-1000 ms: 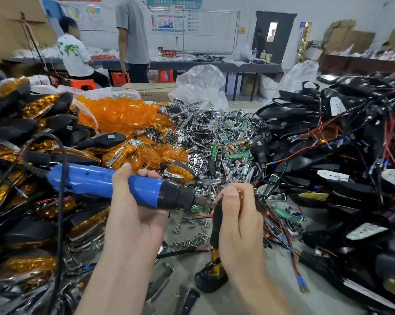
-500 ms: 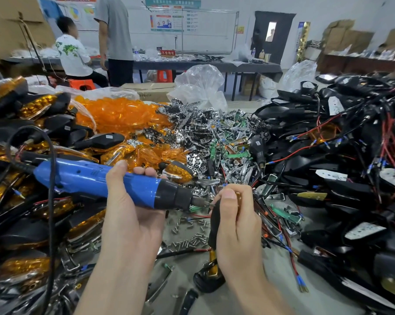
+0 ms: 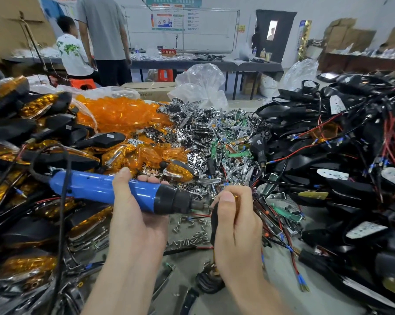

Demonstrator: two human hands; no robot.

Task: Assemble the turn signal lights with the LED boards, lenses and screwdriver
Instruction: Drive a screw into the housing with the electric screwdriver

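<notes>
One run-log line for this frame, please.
step: screw fastening | left hand: grips blue electric screwdriver, bit against housing | right hand: holds black turn signal housing | loose screws: scattered below the hands

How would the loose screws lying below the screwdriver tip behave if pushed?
The screws are small, short and round-shanked, so they would probably roll and scatter across the smooth grey table. They look light and stiff; the red wire beside them might stop some.
</notes>
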